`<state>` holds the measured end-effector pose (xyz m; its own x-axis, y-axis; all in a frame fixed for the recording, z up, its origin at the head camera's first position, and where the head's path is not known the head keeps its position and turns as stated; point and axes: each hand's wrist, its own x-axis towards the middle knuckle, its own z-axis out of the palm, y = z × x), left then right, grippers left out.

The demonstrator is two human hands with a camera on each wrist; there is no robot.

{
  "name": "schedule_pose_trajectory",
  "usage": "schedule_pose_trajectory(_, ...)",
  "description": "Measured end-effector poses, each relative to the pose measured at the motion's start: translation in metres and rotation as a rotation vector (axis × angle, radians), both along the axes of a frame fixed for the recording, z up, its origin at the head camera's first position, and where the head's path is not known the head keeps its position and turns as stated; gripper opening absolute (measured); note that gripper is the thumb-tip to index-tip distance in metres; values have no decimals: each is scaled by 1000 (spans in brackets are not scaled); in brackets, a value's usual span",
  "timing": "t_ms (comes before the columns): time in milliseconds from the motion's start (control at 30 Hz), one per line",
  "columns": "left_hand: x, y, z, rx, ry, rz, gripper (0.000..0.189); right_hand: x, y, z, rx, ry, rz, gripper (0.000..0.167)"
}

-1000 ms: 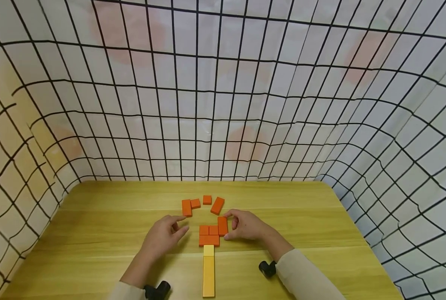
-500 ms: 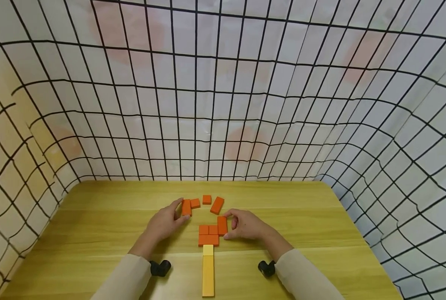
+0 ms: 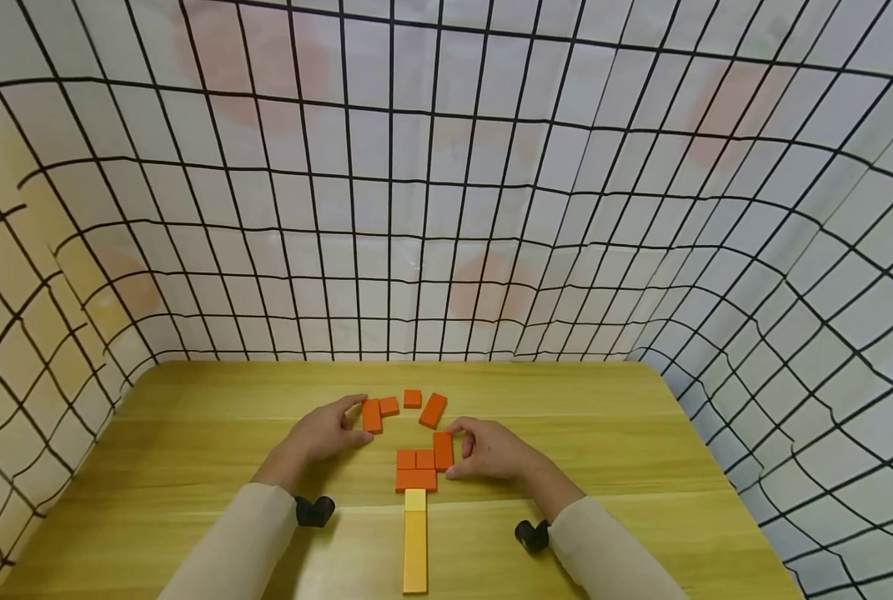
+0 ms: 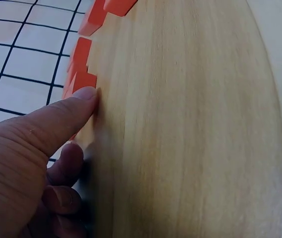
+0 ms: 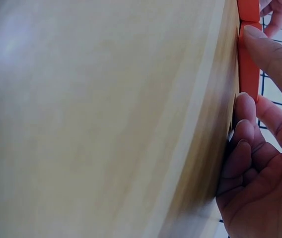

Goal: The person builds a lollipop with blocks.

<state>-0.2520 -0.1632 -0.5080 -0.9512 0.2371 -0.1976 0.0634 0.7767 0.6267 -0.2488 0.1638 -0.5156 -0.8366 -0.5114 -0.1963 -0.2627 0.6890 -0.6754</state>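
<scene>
In the head view my left hand (image 3: 322,431) has its index finger at the far end and its thumb at the near end of an orange rectangular block (image 3: 372,416), pinching it lengthwise. The left wrist view shows that thumb (image 4: 64,116) against the block's orange end (image 4: 85,79). My right hand (image 3: 494,450) likewise holds another orange rectangular block (image 3: 443,452) between thumb and index finger. This one stands beside a group of orange blocks (image 3: 416,480), one long piece with two small squares behind it. The right wrist view has the right thumb (image 5: 275,57) on the block's end.
Behind lie a small orange block (image 3: 389,406) touching the left-held one, an orange square block (image 3: 412,399) and a slanted orange block (image 3: 433,411). A yellow strip (image 3: 415,550) with a paler square (image 3: 415,500) runs toward me. Black wire mesh (image 3: 416,275) surrounds the wooden table (image 3: 604,433).
My left hand has moved forward from beside the orange block and taken it by both ends. The right hand stays on its block, and the blocks keep their places.
</scene>
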Motion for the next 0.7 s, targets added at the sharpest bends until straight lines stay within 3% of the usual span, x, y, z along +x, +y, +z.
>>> schedule_pose_trajectory(367, 5, 3, -4, 50, -6, 53, 77, 1, 0, 3, -15, -7, -15, 58)
schedule_pose_trajectory(700, 10, 3, -7, 107, 25, 73, 67, 1, 0, 1, -33, -23, -21, 58)
